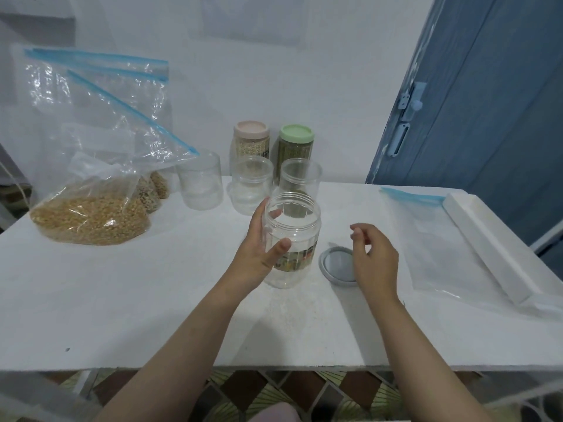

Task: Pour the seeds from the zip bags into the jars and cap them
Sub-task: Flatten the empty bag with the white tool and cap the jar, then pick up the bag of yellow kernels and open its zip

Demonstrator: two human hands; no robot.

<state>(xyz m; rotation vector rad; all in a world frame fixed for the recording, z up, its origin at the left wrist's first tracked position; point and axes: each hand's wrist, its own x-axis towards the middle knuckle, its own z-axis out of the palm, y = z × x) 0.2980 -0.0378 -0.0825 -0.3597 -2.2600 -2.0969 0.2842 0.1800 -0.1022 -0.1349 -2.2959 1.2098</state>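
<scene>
**Empty jar held at mid-counter, lid lying beside it**

Left hand (259, 257) wrapped around an open, empty clear jar (292, 239), thumb across the near face, fingers curled behind the far side: a firm grip on the jar wall. Right hand (373, 258) hovering just right of the jar, fingers loosely curled and apart, holding nothing, poised above a grey lid (336, 264) lying flat on the counter (152, 300) (inner face up, as far as can be told).

White counter, slightly dusty, pale wall behind, blue door (487, 102) at the right. Patterned floor tiles visible below the near edge. At the right end, a flattened empty zip bag (441, 239) with a blue seal, beside a white foam strip (493, 248).

Held jar standing upright at the middle of the counter, ribbed, with a printed label low on its side. Behind it, three more lidless clear jars (251, 184) in a loose row. Further back, against the wall, two filled and capped ones: a pink-lidded jar (251, 141) of pale seeds and a green-lidded jar (296, 146) of dark green seeds. At the left, a zip bag of yellow seeds (91, 217) slumped open, with other seed bags (152, 190) partly hidden behind it.
</scene>
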